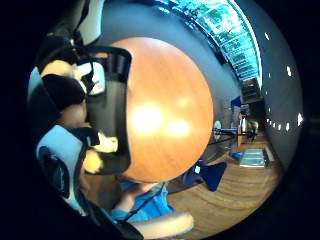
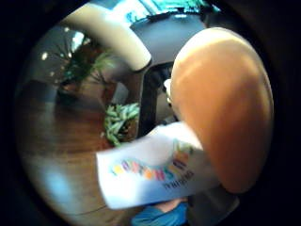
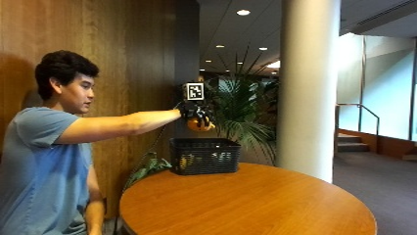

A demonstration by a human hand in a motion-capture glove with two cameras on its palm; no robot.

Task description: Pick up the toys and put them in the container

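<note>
Outside view, worktop: the round wooden worktop fills the lower middle and right of the frame; its near and right parts are bare, and its curved edge runs along the bottom.
Outside view, container: a black mesh container stands at the far left edge of the worktop, open at the top, with yellowish shapes showing through its side.
Outside view, hand: the gloved right hand is at centre frame at the end of an outstretched arm, in the air above the container and apart from its rim.
Outside view, fingers: they are curled round an orange toy that shows just under the glove.
Outside view, surroundings: a potted palm stands behind the container, a white pillar to its right and a wood-panelled wall on the left.
Little finger side view, container: the container is in the left half of the frame, below the palm, its dark rim against the worktop; pale yellow toys lie inside it.
Little finger side view, room: the worktop beyond the rim is bare out to its round edge.
Thumb side view, toy: the orange toy fills the right of the frame, close against the palm.
Thumb side view, other: a white sheet with coloured lettering sits at lower centre; what it belongs to I cannot tell.
</note>
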